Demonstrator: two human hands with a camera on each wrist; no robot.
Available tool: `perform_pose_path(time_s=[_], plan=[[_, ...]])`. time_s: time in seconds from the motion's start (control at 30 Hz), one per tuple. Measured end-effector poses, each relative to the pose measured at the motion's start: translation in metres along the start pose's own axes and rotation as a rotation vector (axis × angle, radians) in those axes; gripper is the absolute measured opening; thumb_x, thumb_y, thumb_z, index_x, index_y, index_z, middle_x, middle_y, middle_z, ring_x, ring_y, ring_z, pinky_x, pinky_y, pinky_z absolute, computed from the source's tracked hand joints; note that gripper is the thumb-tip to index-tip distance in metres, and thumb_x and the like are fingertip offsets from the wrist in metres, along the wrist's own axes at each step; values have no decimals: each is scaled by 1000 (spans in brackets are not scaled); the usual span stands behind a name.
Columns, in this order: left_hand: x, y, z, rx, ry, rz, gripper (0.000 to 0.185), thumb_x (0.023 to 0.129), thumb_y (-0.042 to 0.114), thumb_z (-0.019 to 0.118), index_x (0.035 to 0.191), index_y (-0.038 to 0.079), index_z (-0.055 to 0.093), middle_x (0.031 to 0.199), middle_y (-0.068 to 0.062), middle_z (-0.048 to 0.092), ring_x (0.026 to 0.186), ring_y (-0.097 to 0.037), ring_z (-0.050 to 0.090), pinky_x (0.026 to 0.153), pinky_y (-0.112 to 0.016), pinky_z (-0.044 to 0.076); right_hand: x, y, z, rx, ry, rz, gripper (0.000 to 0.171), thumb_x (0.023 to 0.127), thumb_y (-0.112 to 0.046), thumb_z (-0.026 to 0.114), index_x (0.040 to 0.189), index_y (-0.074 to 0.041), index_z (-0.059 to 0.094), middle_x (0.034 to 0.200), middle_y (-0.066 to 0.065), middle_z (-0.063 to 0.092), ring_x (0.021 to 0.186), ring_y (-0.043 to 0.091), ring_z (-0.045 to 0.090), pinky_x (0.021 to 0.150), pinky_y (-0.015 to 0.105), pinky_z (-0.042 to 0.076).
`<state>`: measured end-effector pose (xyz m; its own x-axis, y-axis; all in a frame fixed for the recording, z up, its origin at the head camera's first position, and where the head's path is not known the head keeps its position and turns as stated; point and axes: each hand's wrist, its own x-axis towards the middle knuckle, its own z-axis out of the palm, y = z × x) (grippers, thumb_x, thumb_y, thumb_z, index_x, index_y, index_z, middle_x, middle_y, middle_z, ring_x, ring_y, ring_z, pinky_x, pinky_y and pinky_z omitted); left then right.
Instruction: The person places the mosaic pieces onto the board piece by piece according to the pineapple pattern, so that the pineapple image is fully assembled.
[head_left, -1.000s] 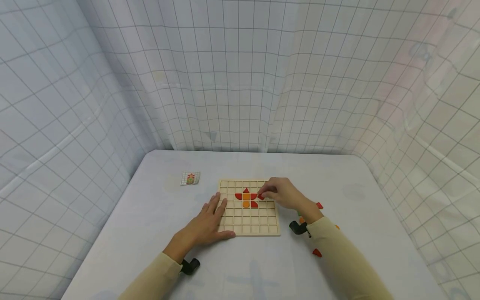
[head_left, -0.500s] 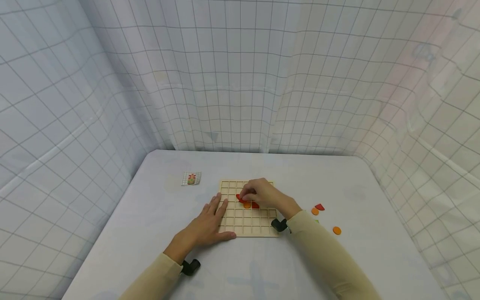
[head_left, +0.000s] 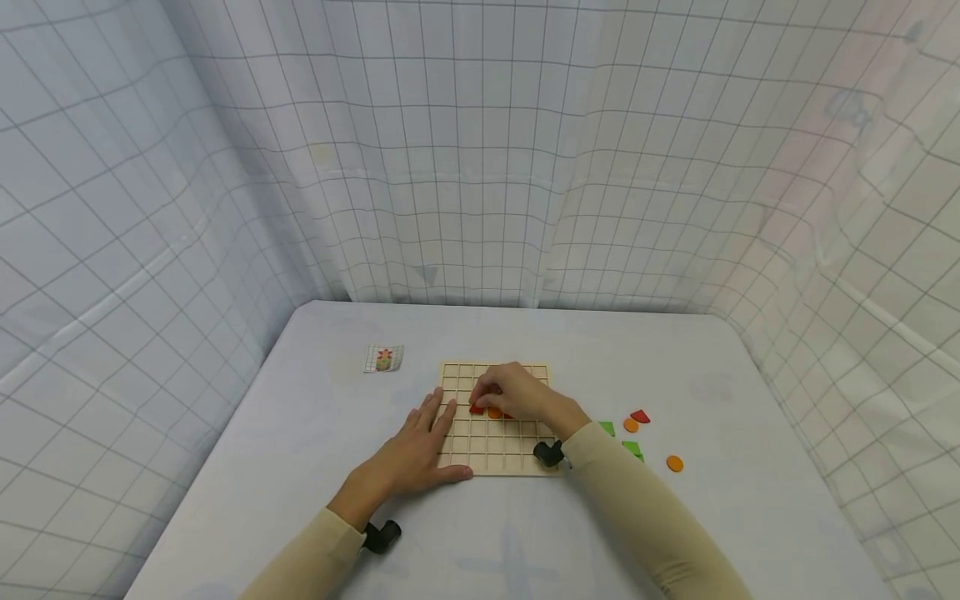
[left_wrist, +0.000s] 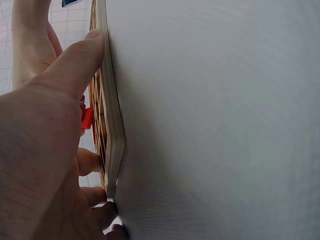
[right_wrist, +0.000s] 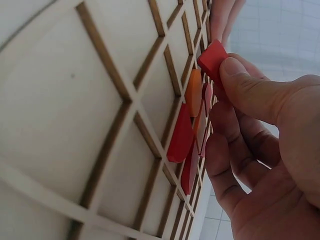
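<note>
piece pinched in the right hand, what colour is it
Red. The piece shows best in the right wrist view, pinched by the right hand over the wooden grid board.

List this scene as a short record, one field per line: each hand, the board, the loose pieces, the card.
left hand: lies flat, fingers on the left edge of the wooden grid board
right hand: over the board, pinching a red piece at the cells
board contents: red and orange pieces set in neighbouring cells
loose pieces: green, orange and red shapes on the table, right of the board
card: small pattern card left of the board, beyond it
</note>
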<state>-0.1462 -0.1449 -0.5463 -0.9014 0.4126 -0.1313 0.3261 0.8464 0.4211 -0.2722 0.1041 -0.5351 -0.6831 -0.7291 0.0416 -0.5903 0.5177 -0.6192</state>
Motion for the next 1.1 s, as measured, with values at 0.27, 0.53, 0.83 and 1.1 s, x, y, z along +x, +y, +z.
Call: perform_pose_path(time_s=[0.27, 0.53, 0.83, 1.1], plan=[[0, -1, 2, 1, 4, 4, 125, 102, 70, 82, 185, -1, 21, 195, -31, 8, 182, -53, 16, 146, -69, 24, 0, 0, 2, -53, -7, -11, 10, 113, -17, 80, 113, -16, 89, 114, -1, 83, 105, 11, 71, 100, 36, 63], [0, -2, 2, 14, 2, 0, 124, 103, 71, 80, 185, 0, 21, 195, -30, 7, 183, -52, 15, 147, -68, 24, -3, -1, 4, -98, -10, -31, 10, 111, -18, 82, 114, -15, 91, 111, -1, 82, 101, 9, 69, 96, 31, 62], [-2, 0, 1, -3, 9, 11, 124, 102, 70, 82, 184, -1, 23, 195, -31, 8, 182, -52, 17, 146, -69, 25, -4, -3, 0, -113, -17, -45, 11, 109, -18, 85, 114, -15, 94, 108, -1, 82, 98, 9, 68, 90, 27, 58], [-3, 1, -1, -5, 3, 2, 124, 102, 71, 81, 185, 0, 22, 195, -30, 7, 183, -52, 15, 146, -69, 24, -7, -2, -2, -97, -26, -27, 17, 111, -19, 83, 124, -16, 93, 114, 0, 83, 101, 10, 69, 91, 28, 59]])
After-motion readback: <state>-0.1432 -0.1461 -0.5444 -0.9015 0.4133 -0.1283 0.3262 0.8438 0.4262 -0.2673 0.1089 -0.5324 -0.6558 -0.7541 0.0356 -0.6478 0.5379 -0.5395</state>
